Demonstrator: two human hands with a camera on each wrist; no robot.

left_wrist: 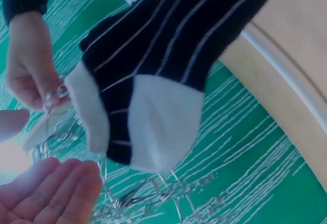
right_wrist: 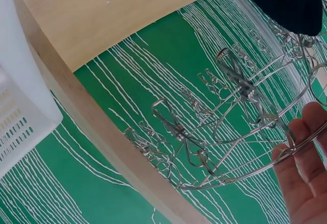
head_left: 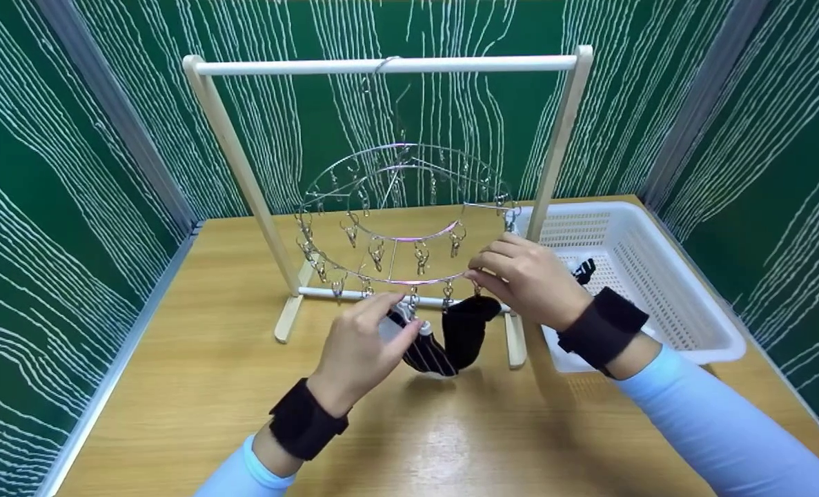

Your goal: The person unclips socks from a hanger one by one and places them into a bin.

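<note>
A black sock with white stripes and a white heel (left_wrist: 166,124) hangs below the near rim of a round metal clip hanger (head_left: 416,281). Beside its striped part hangs a plain black piece (head_left: 464,335); whether it belongs to the same sock I cannot tell. My left hand (head_left: 361,348) is next to the striped sock, and in the left wrist view its fingers (left_wrist: 76,188) and thumb are apart. With its fingertips, my right hand (head_left: 530,279) pinches the hanger near the black piece. The right wrist view shows those fingers (right_wrist: 301,168) against the wire ring.
The hanger hooks over the white bar (head_left: 299,67) of a wooden stand (head_left: 240,166). Many metal clips dangle from its two rings. A white plastic basket (head_left: 713,338) sits at the right with a small black-and-white item (head_left: 584,271) inside. Green walls enclose the wooden table (head_left: 230,400).
</note>
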